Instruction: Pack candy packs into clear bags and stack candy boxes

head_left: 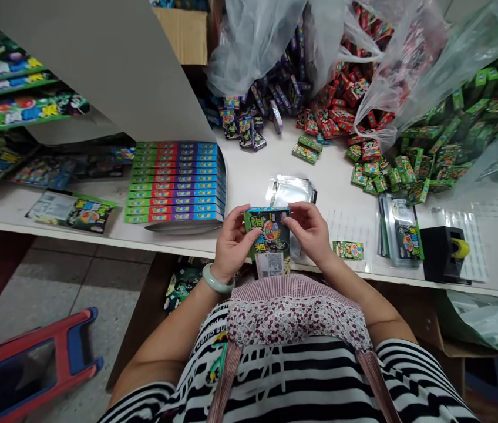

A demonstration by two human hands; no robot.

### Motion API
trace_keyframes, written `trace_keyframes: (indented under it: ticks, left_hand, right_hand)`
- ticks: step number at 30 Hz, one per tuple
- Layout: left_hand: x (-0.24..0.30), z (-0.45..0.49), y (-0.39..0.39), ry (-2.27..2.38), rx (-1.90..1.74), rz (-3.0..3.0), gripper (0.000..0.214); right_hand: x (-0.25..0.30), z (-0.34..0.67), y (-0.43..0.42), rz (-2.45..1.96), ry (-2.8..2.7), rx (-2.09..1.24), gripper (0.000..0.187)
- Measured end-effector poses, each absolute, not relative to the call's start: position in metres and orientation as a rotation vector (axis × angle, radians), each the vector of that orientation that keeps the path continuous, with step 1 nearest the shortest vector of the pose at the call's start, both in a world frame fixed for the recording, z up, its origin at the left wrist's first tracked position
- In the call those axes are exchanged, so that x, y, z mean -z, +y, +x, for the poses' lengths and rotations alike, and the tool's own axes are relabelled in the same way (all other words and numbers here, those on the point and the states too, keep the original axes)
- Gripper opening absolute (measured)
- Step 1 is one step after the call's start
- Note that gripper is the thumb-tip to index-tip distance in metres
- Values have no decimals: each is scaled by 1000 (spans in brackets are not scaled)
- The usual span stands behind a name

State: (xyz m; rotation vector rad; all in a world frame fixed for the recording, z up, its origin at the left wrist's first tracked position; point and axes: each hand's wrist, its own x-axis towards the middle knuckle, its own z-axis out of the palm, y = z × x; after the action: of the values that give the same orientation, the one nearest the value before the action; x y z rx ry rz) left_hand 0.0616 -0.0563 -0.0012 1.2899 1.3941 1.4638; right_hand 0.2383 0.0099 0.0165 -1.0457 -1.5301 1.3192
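Observation:
A small green and blue printed box [269,234] is held upright at the near edge of the white table [249,176]. My left hand [232,241] grips its left side with curled fingers and wears a pale green bangle. My right hand [310,232] pinches its upper right corner. Behind the box lies a pile of silvery foil pouches [292,189]. One small green packet [348,249] lies just right of my right hand.
A stack of flat coloured boxes [176,181] lies to the left. Heaps of purple [253,120], red [341,106] and green [411,164] small packets spill from plastic bags at the back. A black tape dispenser [445,252] stands at the right. A red and blue stool [33,361] stands on the floor.

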Motion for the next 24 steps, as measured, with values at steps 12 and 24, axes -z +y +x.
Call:
trace_keyframes:
  ticks: [12,24]
  left_hand:
    - [-25,72,-33,1348,-1590,1263,8]
    - [-43,68,-18,1335,-1435,1362,11]
  right_hand:
    - [-40,268,39,-976,-1773,-1406,17]
    - [-62,261,45,-998,-1851,-1485,21]
